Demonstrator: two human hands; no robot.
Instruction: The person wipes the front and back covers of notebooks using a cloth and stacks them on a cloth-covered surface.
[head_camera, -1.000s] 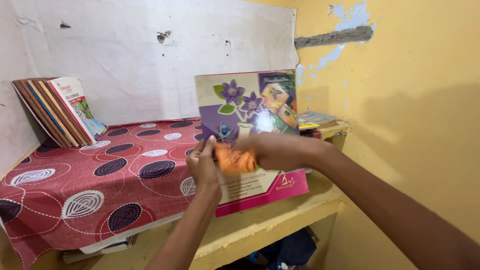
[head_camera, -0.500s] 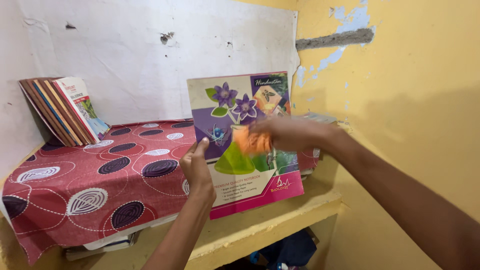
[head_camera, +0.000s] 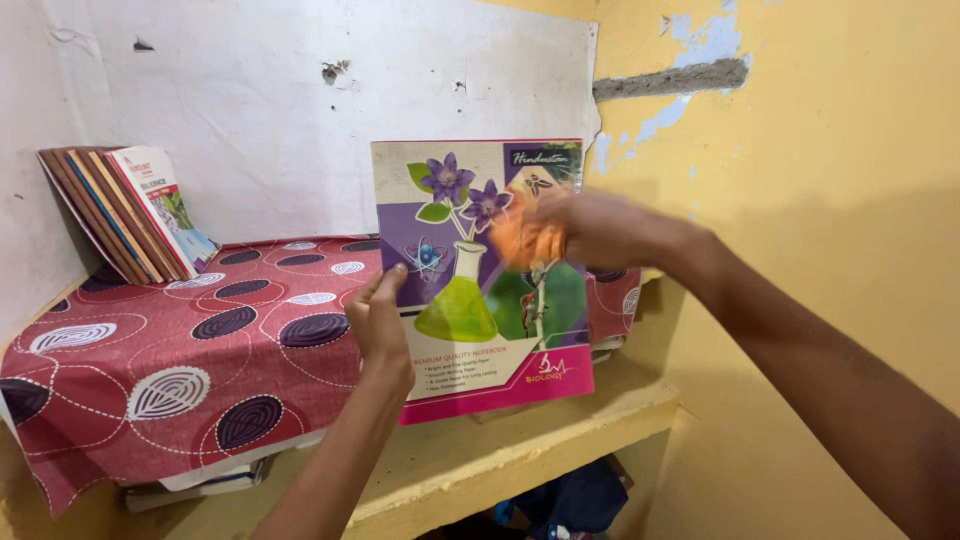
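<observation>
My left hand (head_camera: 380, 322) grips the left edge of a large notebook (head_camera: 470, 330), held upright in front of me. Its cover shows purple flowers, a green flask and a pink lower band. My right hand (head_camera: 590, 228) presses a crumpled orange cloth (head_camera: 525, 240) against the upper right part of the cover. The cloth and hand are blurred by motion.
A shelf covered by a red cloth with dark and white oval patterns (head_camera: 180, 340) lies behind the notebook. Several books (head_camera: 125, 212) lean against the white wall at the left. A yellow wall (head_camera: 800, 150) rises at the right. A yellow ledge (head_camera: 520, 450) runs below.
My right hand with the orange cloth has moved up the cover, from the lower middle to the upper right. The notebook has shifted slightly left and upward.
</observation>
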